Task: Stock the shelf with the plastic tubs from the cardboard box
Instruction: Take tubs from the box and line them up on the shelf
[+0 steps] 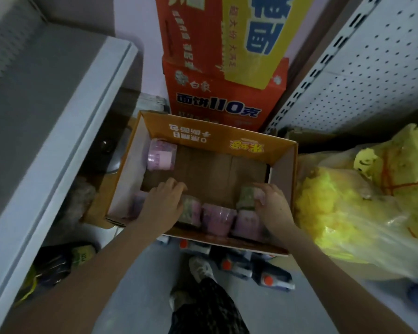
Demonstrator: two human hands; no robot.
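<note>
An open orange cardboard box [282, 150] stands on the floor below me. Several pink plastic tubs lie in it: one on its side in the far left corner [161, 154], and a row along the near wall [217, 219]. My left hand [165, 201] rests on the tubs at the near left, fingers curled over one; its grip is partly hidden. My right hand [272, 206] is closed around a green-labelled pink tub [247, 197] at the near right. Much of the box's brown bottom is bare.
A grey shelf edge [65, 145] runs along the left. Stacked red and yellow cartons [225, 68] stand behind the box. A white pegboard shelf back [362, 68] rises on the right above yellow plastic bags [362, 213]. Orange-capped bottles [266, 280] lie by my feet.
</note>
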